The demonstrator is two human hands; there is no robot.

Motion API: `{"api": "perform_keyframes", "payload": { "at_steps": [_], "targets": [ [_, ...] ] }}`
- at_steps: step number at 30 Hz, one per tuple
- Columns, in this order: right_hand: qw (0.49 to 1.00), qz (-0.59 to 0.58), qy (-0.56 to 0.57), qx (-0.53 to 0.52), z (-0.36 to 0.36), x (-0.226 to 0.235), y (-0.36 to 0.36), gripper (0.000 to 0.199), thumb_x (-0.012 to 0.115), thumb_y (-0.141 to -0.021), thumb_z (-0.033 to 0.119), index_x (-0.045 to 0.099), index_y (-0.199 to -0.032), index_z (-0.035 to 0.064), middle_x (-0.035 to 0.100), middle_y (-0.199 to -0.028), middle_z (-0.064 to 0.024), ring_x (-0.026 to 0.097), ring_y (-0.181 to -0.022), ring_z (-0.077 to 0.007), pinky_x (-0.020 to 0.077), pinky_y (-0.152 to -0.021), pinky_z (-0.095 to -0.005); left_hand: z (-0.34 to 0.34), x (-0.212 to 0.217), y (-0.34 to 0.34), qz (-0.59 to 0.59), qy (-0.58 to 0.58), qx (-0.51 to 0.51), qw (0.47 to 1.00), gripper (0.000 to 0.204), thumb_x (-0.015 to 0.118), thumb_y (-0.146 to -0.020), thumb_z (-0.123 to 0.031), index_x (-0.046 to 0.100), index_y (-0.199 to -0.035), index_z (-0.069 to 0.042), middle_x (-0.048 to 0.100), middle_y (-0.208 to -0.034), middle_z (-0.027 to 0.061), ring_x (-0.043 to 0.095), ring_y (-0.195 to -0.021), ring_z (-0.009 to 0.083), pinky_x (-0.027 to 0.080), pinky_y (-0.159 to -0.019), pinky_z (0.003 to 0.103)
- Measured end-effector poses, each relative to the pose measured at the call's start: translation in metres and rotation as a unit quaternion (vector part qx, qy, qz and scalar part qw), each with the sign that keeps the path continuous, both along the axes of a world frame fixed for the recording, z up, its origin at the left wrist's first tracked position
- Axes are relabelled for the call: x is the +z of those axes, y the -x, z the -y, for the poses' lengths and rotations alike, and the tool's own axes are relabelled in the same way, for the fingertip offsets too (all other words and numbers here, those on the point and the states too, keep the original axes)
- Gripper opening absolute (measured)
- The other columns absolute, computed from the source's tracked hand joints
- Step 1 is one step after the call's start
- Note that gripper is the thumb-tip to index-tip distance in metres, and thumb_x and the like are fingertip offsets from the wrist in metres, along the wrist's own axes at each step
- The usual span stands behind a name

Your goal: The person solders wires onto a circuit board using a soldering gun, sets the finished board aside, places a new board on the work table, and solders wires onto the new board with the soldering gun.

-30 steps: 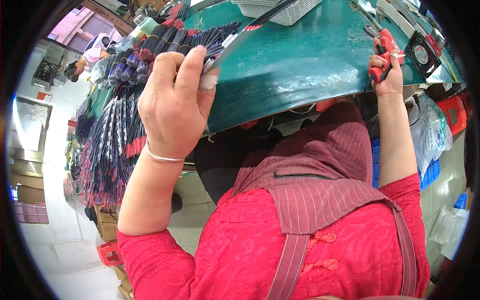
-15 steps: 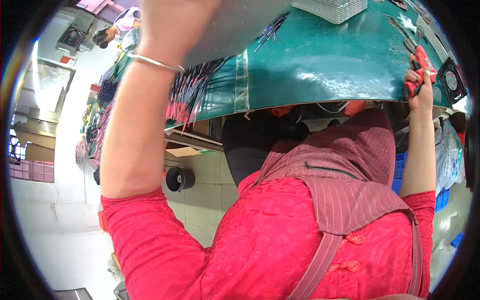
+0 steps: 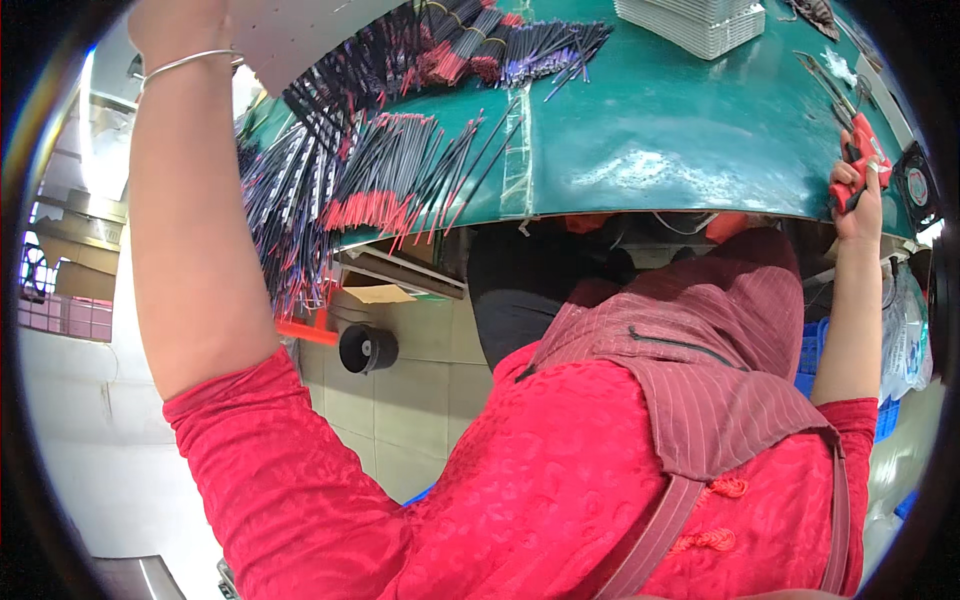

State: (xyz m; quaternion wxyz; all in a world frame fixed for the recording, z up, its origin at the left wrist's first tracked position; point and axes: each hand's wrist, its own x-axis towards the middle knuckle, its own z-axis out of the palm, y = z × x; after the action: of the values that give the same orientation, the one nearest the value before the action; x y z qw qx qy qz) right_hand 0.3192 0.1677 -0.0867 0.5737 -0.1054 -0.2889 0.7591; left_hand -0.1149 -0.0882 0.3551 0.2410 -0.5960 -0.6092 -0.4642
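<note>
At the upper left my raised left hand (image 3: 180,25) is cut off by the picture's edge, so its fingertips are hidden. It grips a flat light-grey panel (image 3: 285,35) with small holes, of which only a corner shows. Beneath that panel, bundles of thin black wires with red ends (image 3: 385,165) lie spread over the green table. On the far right my right hand (image 3: 858,205) is closed round the handle of a red-and-black glue gun (image 3: 872,145), held above the table's right end.
A stack of white trays (image 3: 695,25) stands at the back of the green table (image 3: 680,120). Banded wire bundles (image 3: 470,45) lie at the back left. A black fan (image 3: 915,185) sits at the right edge. A black round bin (image 3: 367,348) is on the floor.
My left arm has swung to the left, taking the grey panel with it and uncovering more wire bundles. My right hand keeps hold of the glue gun. The view has shifted slightly.
</note>
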Motion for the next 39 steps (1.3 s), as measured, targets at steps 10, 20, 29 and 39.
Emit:
{"api": "perform_keyframes", "payload": {
  "at_steps": [10, 20, 29, 39],
  "targets": [
    [0.996, 0.064, -0.061, -0.015, -0.026, -0.008, -0.019, 0.058, 0.049, -0.102, 0.028, 0.028, -0.151, 0.0047, 0.041, -0.148, -0.0109, 0.034, -0.067, -0.0055, 0.0382, -0.063, -0.0181, 0.069, 0.100, 0.100, -0.196, 0.043, 0.320, 0.926, 0.066, 0.076, -0.075, -0.042, 0.062, -0.118, 0.006, 0.067, -0.112, 0.0219, 0.067, -0.098, 0.0292, 0.050, -0.085, 0.032],
    [0.990, 0.111, -0.086, -0.017, -0.019, 0.006, -0.029, 0.058, 0.051, -0.102, 0.024, 0.027, -0.151, 0.0033, 0.043, -0.147, -0.0106, 0.031, -0.064, -0.0020, 0.0361, -0.060, -0.0147, 0.096, 0.004, 0.191, -0.441, 0.277, 0.591, 0.616, 0.033, 0.043, -0.095, -0.021, 0.062, -0.121, -0.020, 0.060, -0.111, 0.0146, 0.066, -0.097, 0.0360, 0.054, -0.082, 0.044],
    [0.994, 0.105, -0.038, -0.016, -0.019, -0.003, -0.038, 0.055, 0.048, -0.103, 0.019, 0.025, -0.150, 0.0002, 0.041, -0.148, -0.0157, 0.034, -0.067, -0.0056, 0.0396, -0.063, -0.0182, 0.116, -0.147, 0.300, -0.113, 0.520, 0.562, 0.634, 0.041, 0.045, -0.092, -0.017, 0.064, -0.127, -0.027, 0.061, -0.127, 0.0184, 0.058, -0.119, 0.0337, 0.045, -0.103, 0.042],
    [0.998, 0.056, -0.003, 0.021, -0.012, 0.015, -0.033, 0.055, 0.049, -0.103, 0.021, 0.027, -0.149, -0.0001, 0.043, -0.144, -0.0178, 0.036, -0.069, -0.0067, 0.0406, -0.064, -0.0199, 0.057, -0.144, 0.120, -0.284, 0.381, 0.208, 0.855, 0.034, 0.060, -0.087, -0.013, 0.065, -0.121, -0.010, 0.063, -0.120, 0.0183, 0.059, -0.111, 0.0343, 0.045, -0.099, 0.043]
  ]
}}
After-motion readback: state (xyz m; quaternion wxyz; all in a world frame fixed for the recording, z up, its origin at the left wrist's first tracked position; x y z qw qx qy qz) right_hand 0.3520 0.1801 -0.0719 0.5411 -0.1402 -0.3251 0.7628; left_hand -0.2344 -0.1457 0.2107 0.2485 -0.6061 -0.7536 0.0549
